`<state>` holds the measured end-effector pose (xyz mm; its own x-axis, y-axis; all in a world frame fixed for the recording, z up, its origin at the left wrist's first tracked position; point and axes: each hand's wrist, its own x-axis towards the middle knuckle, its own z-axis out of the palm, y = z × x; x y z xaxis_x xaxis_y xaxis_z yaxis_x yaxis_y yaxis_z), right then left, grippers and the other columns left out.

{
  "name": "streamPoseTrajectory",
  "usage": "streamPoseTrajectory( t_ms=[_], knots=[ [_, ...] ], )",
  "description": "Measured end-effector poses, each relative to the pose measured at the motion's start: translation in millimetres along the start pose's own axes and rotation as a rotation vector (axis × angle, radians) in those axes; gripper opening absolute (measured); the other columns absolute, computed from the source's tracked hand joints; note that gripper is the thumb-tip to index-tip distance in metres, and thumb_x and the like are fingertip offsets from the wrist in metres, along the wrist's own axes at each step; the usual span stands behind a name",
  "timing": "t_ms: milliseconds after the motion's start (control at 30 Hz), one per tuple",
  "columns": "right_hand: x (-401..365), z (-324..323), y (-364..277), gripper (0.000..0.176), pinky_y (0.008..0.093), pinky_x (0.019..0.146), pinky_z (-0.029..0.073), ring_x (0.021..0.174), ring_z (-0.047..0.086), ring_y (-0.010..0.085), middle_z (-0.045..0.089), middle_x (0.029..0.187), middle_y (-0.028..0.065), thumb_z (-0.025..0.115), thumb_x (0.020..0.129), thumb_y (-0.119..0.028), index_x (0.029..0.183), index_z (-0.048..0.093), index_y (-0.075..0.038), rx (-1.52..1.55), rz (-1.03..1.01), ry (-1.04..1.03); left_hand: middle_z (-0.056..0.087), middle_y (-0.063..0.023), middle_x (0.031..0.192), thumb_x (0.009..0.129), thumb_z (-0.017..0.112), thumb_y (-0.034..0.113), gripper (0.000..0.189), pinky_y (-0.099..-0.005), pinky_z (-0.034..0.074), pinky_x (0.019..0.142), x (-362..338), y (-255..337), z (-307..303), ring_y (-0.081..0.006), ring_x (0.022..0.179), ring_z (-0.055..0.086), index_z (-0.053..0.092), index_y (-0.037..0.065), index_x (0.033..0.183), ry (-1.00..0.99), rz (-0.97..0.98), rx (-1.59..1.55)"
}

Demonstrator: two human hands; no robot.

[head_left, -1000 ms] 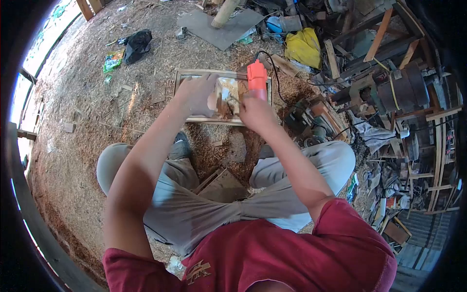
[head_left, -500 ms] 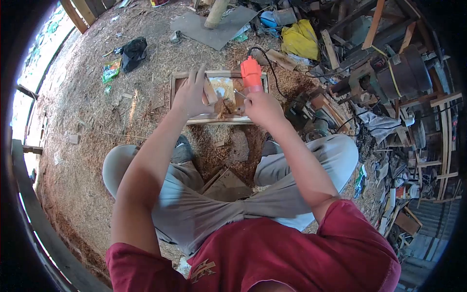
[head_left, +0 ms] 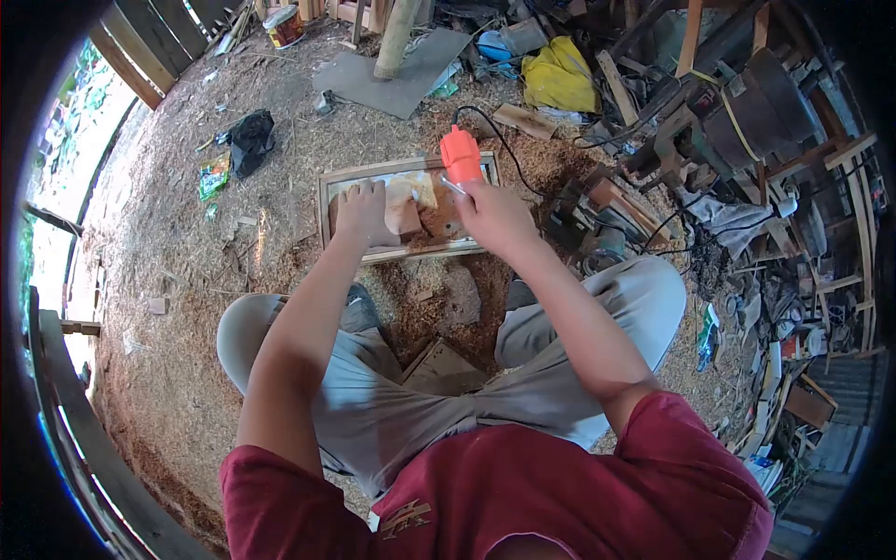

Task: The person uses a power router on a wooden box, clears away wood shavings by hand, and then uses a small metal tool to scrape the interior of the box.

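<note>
An orange corded power tool (head_left: 460, 156) is gripped in my right hand (head_left: 494, 217), over the right part of a shallow wooden frame (head_left: 329, 207) on the ground. My left hand (head_left: 364, 215) presses on a light wooden piece (head_left: 401, 211) inside the frame, its fingers wrapped over the left side. Brown shavings lie beside the piece, between my hands. The tool's lower end is hidden by my right hand.
Behind the frame lie a grey sheet (head_left: 373, 82), a yellow cloth (head_left: 560, 77) and a black bag (head_left: 250, 143). Machinery (head_left: 761, 112) and scrap wood fill the right side. The tool's black cord (head_left: 504, 140) runs right. Wood shavings cover the ground.
My left hand has come down onto the wooden piece, which was tilted up on edge and now lies flatter. The view has shifted slightly.
</note>
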<state>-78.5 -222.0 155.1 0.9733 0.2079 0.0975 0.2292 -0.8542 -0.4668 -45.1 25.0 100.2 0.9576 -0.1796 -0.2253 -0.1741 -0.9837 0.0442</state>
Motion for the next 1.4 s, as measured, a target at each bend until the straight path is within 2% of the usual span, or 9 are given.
streamPoseTrajectory(
  t_ms=[100, 200, 300, 400, 500, 600, 700, 900, 1400],
  knots=[
    [-8.3, 11.5, -9.1, 0.024, 0.0555, 0.068, 0.053, 0.076, 0.068, 0.0440, 0.069, 0.084, 0.0218, 0.056, 0.103, -0.027, 0.099, 0.064, -0.005, 0.086, -0.026, 0.105, 0.056, -0.0185, 0.141, 0.053, 0.092, 0.046, 0.113, -0.0551, 0.040, 0.115, 1.9, -3.3, -2.9, -0.0350, 0.133, 0.054, 0.046, 0.001, 0.146, 0.179, 0.021, -0.138],
    [-12.4, 26.5, -9.4, 0.020, 0.0559, 0.064, 0.051, 0.073, 0.067, 0.0441, 0.067, 0.079, 0.0224, 0.057, 0.102, -0.024, 0.098, 0.060, -0.006, 0.057, -0.070, 0.069, 0.057, -0.0154, 0.140, 0.055, 0.091, 0.044, 0.104, -0.0533, 0.041, 0.115, -7.6, 2.5, -12.2, -0.0360, 0.132, 0.055, 0.051, 0.003, 0.143, 0.328, 0.056, -0.140],
    [-13.3, 34.1, -11.7, 0.016, 0.0564, 0.062, 0.050, 0.070, 0.066, 0.0444, 0.065, 0.076, 0.0221, 0.055, 0.103, -0.022, 0.100, 0.058, -0.007, 0.190, -0.219, 0.240, 0.058, -0.0140, 0.140, 0.056, 0.089, 0.045, 0.098, -0.0516, 0.040, 0.115, -11.3, 1.4, -14.3, -0.0363, 0.132, 0.054, 0.055, 0.004, 0.139, 0.379, 0.091, -0.273],
    [-20.7, 37.3, -18.0, 0.014, 0.0566, 0.060, 0.049, 0.066, 0.065, 0.0439, 0.064, 0.074, 0.0212, 0.055, 0.103, -0.020, 0.099, 0.055, -0.007, 0.018, -0.222, 0.100, 0.058, -0.0149, 0.140, 0.056, 0.088, 0.048, 0.100, -0.0508, 0.039, 0.116, -16.8, 0.3, -18.5, -0.0363, 0.133, 0.054, 0.056, 0.004, 0.140, 0.375, 0.111, -0.225],
    [-19.1, 50.6, -9.4, 0.014, 0.0551, 0.058, 0.049, 0.063, 0.065, 0.0428, 0.063, 0.073, 0.0204, 0.057, 0.102, -0.020, 0.097, 0.054, -0.007, 0.054, -0.287, 0.161, 0.059, -0.0176, 0.137, 0.057, 0.089, 0.045, 0.101, -0.0474, 0.044, 0.111, -28.4, 2.2, -26.6, -0.0381, 0.129, 0.056, 0.054, 0.004, 0.142, 0.452, 0.149, -0.202],
    [-20.2, 44.5, -17.2, 0.014, 0.0529, 0.058, 0.050, 0.064, 0.066, 0.0417, 0.064, 0.074, 0.0193, 0.058, 0.102, -0.020, 0.097, 0.055, -0.007, 0.102, -0.306, 0.217, 0.058, -0.0153, 0.139, 0.057, 0.087, 0.048, 0.100, -0.0495, 0.039, 0.116, -27.2, -4.5, -26.1, -0.0355, 0.132, 0.054, 0.055, 0.004, 0.141, 0.354, 0.102, -0.218],
    [-21.2, 54.0, -11.1, 0.013, 0.0519, 0.058, 0.051, 0.066, 0.066, 0.0412, 0.065, 0.076, 0.0179, 0.058, 0.101, -0.019, 0.095, 0.055, -0.007, 0.017, -0.285, 0.152, 0.059, -0.0155, 0.138, 0.056, 0.087, 0.049, 0.098, -0.0498, 0.040, 0.115, -30.5, -5.5, -23.2, -0.0353, 0.131, 0.055, 0.057, 0.004, 0.138, 0.492, 0.130, -0.220],
    [-20.1, 56.8, -19.1, 0.013, 0.0532, 0.060, 0.052, 0.066, 0.067, 0.0410, 0.065, 0.072, 0.0188, 0.061, 0.098, -0.019, 0.095, 0.057, -0.007, 0.089, -0.299, 0.222, 0.062, -0.0154, 0.134, 0.054, 0.089, 0.045, 0.096, -0.0493, 0.040, 0.114, -35.7, -9.0, -29.1, -0.0380, 0.128, 0.056, 0.059, 0.005, 0.136, 0.512, 0.148, -0.252],
    [-16.9, 44.7, -25.0, 0.014, 0.0544, 0.063, 0.050, 0.072, 0.066, 0.0432, 0.065, 0.076, 0.0207, 0.059, 0.099, -0.019, 0.094, 0.057, -0.006, 0.076, -0.231, 0.122, 0.062, -0.0177, 0.133, 0.058, 0.089, 0.048, 0.099, -0.0482, 0.039, 0.116, -37.9, -6.8, -36.0, -0.0388, 0.126, 0.056, 0.057, 0.000, 0.139, 0.546, 0.142, -0.302]
  ],
)
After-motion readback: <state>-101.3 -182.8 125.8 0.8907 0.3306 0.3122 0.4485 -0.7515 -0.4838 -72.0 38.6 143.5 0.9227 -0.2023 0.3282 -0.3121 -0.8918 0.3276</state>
